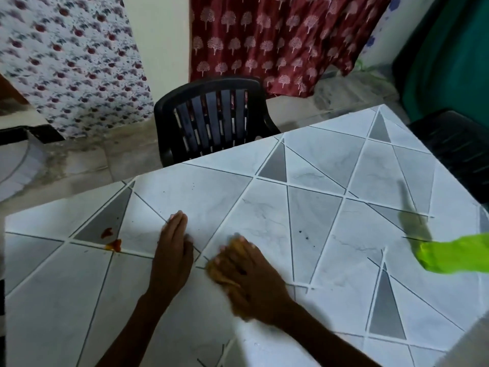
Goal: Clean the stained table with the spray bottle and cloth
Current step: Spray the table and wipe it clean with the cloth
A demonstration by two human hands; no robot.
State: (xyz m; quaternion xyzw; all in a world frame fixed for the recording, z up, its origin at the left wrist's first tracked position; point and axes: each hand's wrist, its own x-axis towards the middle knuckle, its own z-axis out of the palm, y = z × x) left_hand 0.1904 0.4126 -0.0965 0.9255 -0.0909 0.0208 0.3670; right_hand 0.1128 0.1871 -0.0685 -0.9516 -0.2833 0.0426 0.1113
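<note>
Right hand [246, 276] is gripping the cloth [225, 266] and scrubbing; left hand [173, 250] is lying open, flat, bracing on the table [330, 221], red stains [112, 239] waiting further left.

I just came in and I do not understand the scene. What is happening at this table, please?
A person is cleaning the patterned table. The right hand presses a yellowish cloth onto the tabletop; it looks blurred, so it is probably wiping. The left hand lies flat on the table beside it, holding nothing. Two reddish stains remain to the left of the hands, not yet wiped. A bright green object sits at the right edge; I cannot tell if it is the spray bottle.
</note>
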